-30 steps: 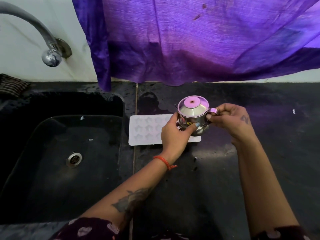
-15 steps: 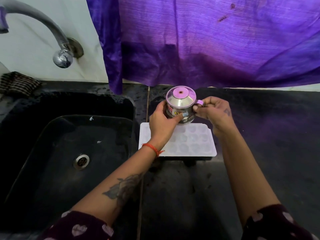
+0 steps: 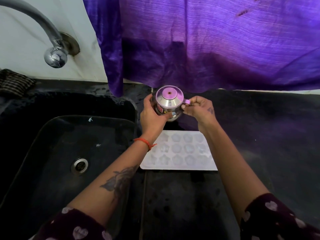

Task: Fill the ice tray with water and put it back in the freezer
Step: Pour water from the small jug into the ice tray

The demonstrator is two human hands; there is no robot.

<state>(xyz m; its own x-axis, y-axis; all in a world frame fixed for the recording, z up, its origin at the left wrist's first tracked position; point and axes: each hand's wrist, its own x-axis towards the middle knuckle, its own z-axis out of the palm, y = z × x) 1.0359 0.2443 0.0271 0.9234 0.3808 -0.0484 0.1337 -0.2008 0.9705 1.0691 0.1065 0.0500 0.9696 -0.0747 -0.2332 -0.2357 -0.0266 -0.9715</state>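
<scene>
A white ice tray (image 3: 180,153) with star and round moulds lies flat on the black counter, just right of the sink. Beyond it, near the back of the counter, I hold a small lidded steel pot (image 3: 168,103) with both hands. My left hand (image 3: 152,115) wraps round its left side, thumb across the front. My right hand (image 3: 199,108) pinches the pot's small side handle. The pot sits past the tray's far edge, not over the moulds. Whether the moulds hold water I cannot tell.
A black sink (image 3: 69,153) with a steel drain (image 3: 80,166) fills the left. A curved tap (image 3: 52,42) juts from the white wall above it. A purple cloth (image 3: 207,40) hangs down to the counter's back edge. A dark striped rag (image 3: 13,82) lies far left.
Both hands carried the pot from above the tray to behind its far edge. The view shifted, so the tray now appears nearer to me and fully uncovered.
</scene>
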